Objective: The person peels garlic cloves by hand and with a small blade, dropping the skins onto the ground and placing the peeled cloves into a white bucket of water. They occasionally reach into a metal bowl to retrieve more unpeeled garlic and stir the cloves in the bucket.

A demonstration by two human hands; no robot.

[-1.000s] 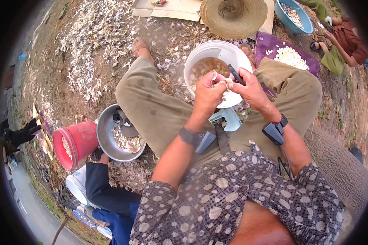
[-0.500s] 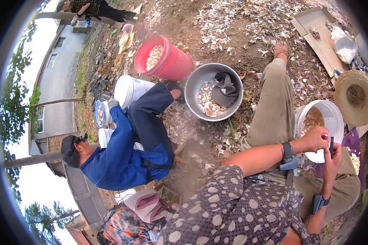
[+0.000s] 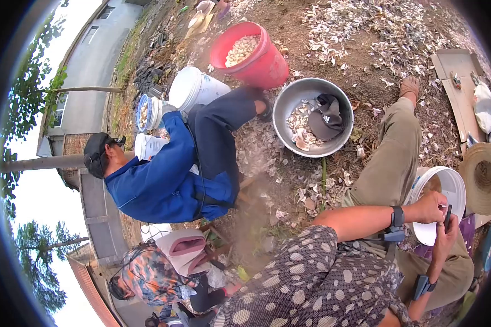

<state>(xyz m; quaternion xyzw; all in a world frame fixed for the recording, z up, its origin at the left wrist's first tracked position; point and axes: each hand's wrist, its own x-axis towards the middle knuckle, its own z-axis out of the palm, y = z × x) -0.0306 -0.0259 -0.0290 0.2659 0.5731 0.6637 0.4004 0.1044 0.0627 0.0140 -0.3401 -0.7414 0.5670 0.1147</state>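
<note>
My left hand [image 3: 429, 207] pinches a small whitish garlic clove [image 3: 442, 207] at its fingertips, over the near rim of a white bucket [image 3: 457, 184]. Close below it, my right hand [image 3: 447, 234] is closed around a slim, dark knife-like tool [image 3: 448, 216], whose end sticks up past the fingers. The two hands nearly touch. Pale brown contents show inside the bucket, partly hidden by my left hand. The bucket stands tilted between my legs.
A metal basin [image 3: 280, 126] holds cloves and a dark cap [image 3: 326, 124]. Behind it stands a red bucket [image 3: 273, 68] of cloves. A person in blue [image 3: 158, 185] sits at left near white buckets [image 3: 210, 94]. A straw hat [image 3: 479, 180] lies at right; garlic skins [image 3: 338, 32] litter the ground.
The view has shifted, so the basin and buckets sit farther right and the person in patterned clothing shows more. My hands stay together over the bucket's rim.
</note>
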